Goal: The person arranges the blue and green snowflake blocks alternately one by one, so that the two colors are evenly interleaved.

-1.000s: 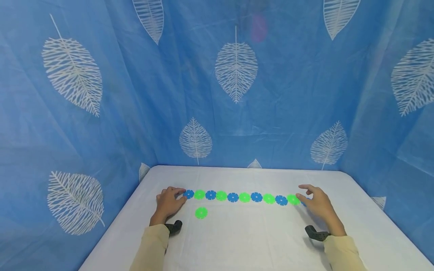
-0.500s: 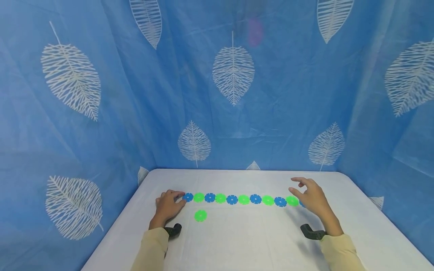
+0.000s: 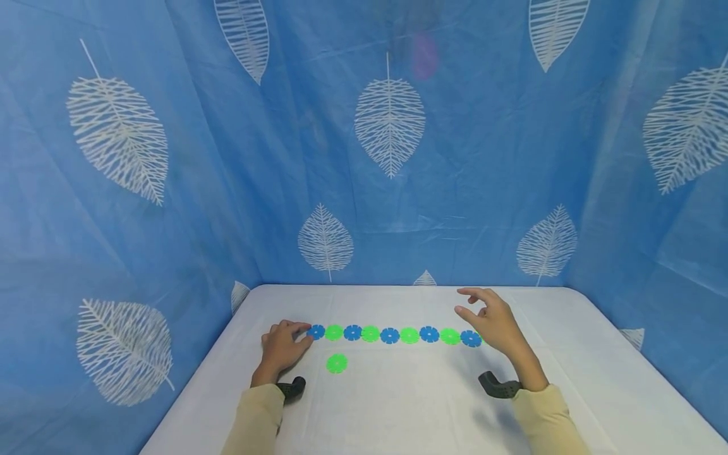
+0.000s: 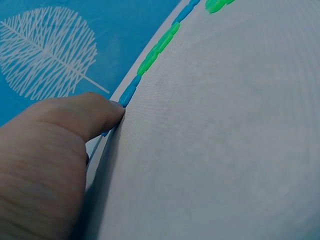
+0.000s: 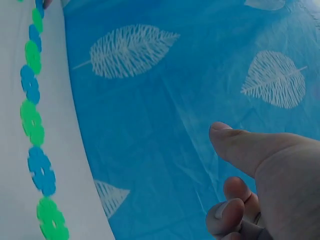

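A row of notched plastic discs [image 3: 389, 335], blue alternating with green, lies joined edge to edge across the table. At its left end my left hand [image 3: 282, 346] pinches the blue disc [image 3: 316, 332] between thumb and fingers; the left wrist view shows the thumb against that disc's edge [image 4: 129, 94]. My right hand [image 3: 493, 321] is raised over the right part of the row, holding nothing, its thumb and index finger apart. It hides the row's right end in the head view. One loose green disc [image 3: 337, 363] lies in front of the row, near my left hand.
The discs lie on a white-covered table [image 3: 392, 411]. A blue curtain with white leaf prints [image 3: 443, 177] surrounds its back and sides. Each wrist carries a dark curved mount, one on the left wrist [image 3: 292, 388] and one on the right wrist [image 3: 499, 387].
My right hand has let go of the row's right end, risen and moved left above the discs. My left hand stays at the left end. The view has shifted slightly.
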Tool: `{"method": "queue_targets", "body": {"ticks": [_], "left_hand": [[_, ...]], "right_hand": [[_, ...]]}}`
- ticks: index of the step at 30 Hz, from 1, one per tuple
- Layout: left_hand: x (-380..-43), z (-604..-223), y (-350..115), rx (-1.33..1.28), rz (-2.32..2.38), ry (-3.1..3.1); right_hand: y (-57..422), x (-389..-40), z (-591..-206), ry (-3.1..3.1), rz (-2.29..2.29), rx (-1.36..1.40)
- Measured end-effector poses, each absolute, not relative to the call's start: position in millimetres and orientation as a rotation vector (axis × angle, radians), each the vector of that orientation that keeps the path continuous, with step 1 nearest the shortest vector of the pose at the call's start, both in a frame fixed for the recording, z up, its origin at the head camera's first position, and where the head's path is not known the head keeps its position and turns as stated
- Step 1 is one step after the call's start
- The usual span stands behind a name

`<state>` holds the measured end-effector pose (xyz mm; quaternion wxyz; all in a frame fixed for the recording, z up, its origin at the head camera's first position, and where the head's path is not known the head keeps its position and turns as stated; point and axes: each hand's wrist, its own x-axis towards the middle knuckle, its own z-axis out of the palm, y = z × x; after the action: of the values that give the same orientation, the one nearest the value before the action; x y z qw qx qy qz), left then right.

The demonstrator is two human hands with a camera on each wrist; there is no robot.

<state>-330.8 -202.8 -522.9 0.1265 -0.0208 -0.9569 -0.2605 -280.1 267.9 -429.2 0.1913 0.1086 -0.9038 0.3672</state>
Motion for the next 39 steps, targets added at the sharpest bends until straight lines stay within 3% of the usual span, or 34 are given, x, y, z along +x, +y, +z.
{"method": "queue_targets", "body": {"ticks": [23, 39], "left_hand": [[-326.5, -527.6, -202.1, -0.066, -0.773, -2.781], [-328.7, -520.7, -200.4, -0.06, -0.768, -2.783]], "right_hand": [[154.4, -283.6, -424.0, -2.453, 1.528, 0.598], [72.9, -273.4, -457.5, -2.478, 1.749, 0.744]]}}
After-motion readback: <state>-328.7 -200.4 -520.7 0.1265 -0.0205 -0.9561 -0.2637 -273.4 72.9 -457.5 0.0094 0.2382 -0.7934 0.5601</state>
